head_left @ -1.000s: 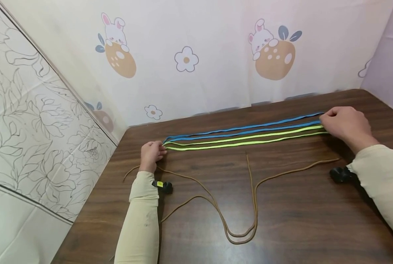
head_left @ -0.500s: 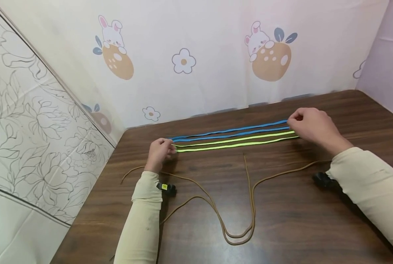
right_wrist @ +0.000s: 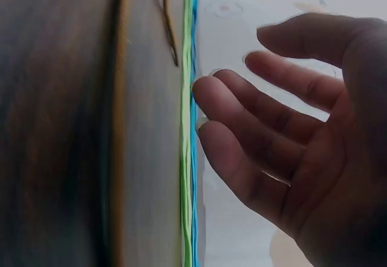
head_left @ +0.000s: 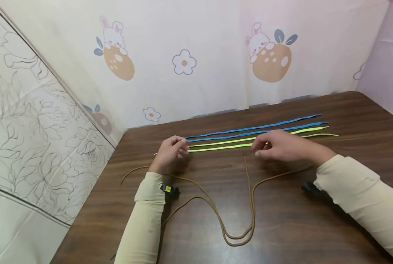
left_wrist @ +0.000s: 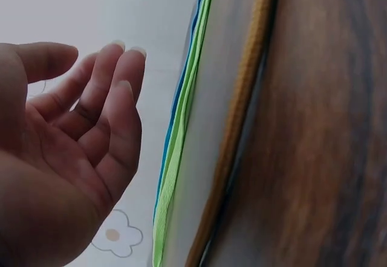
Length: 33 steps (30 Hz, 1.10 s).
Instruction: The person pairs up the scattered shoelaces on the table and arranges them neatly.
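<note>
Two blue shoelaces (head_left: 242,129) and two yellow-green shoelaces (head_left: 229,142) lie stretched side by side across the back of the table. My left hand (head_left: 171,152) is over their left part, hiding some of it. Its fingers are loosely bent in the left wrist view, and the palm (left_wrist: 66,164) holds nothing. Farther right, my right hand (head_left: 287,146) hovers over or just in front of the laces and covers part of the yellow-green ones. In the right wrist view its relaxed fingers (right_wrist: 242,170) are apart, with nothing between them.
Brown cords (head_left: 253,205) curve in a U shape across the front of the wooden table (head_left: 298,227). Their ends spread left and right, partly under my arms. A patterned curtain (head_left: 216,84) hangs behind the table, and a floral-print panel (head_left: 35,110) stands at the left.
My right hand has come left from the laces' right ends, which now lie uncovered on the table. My left hand has shifted right along the laces from their left ends.
</note>
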Each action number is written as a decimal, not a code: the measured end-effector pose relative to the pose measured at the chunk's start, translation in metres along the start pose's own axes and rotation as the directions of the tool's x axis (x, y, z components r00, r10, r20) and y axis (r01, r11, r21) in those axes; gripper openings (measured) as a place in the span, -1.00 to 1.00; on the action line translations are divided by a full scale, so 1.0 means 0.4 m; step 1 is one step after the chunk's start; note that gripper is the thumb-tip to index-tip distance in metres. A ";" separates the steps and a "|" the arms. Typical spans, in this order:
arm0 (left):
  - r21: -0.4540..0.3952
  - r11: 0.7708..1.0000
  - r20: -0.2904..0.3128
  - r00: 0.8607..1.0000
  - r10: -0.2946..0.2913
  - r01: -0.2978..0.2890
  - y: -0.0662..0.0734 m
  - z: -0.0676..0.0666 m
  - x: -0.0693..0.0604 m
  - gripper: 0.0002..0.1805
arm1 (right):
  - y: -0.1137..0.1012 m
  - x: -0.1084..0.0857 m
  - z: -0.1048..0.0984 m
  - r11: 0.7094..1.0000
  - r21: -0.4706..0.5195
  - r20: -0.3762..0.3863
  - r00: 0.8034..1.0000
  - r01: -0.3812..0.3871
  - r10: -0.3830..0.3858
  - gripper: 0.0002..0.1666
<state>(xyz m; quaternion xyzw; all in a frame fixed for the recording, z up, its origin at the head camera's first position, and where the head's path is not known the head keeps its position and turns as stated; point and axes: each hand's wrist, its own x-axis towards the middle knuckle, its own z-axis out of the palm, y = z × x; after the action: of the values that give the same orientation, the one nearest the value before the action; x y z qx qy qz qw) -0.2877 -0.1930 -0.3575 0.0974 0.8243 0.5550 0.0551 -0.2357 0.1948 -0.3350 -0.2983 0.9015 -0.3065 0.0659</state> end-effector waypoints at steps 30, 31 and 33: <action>0.137 0.988 0.269 0.963 0.024 -0.063 0.028 0.086 -0.005 -0.67 | -0.049 0.003 0.079 0.996 -0.080 0.287 0.958 0.030 -0.006 -0.76; 0.135 0.989 0.271 0.962 0.025 -0.064 0.029 0.087 -0.005 -0.67 | -0.049 0.003 0.080 0.996 -0.086 0.290 0.957 0.029 -0.003 -0.74; 0.124 0.990 0.278 0.960 0.029 -0.066 0.031 0.089 -0.006 -0.67 | -0.051 0.003 0.080 0.995 -0.093 0.297 0.955 0.030 -0.002 -0.74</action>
<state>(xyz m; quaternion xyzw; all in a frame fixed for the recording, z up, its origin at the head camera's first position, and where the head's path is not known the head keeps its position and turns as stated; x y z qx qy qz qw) -0.2771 -0.1570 -0.3596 0.1970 0.8410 0.4813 0.1492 -0.2169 0.1646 -0.3487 -0.3510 0.8927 -0.2151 0.1835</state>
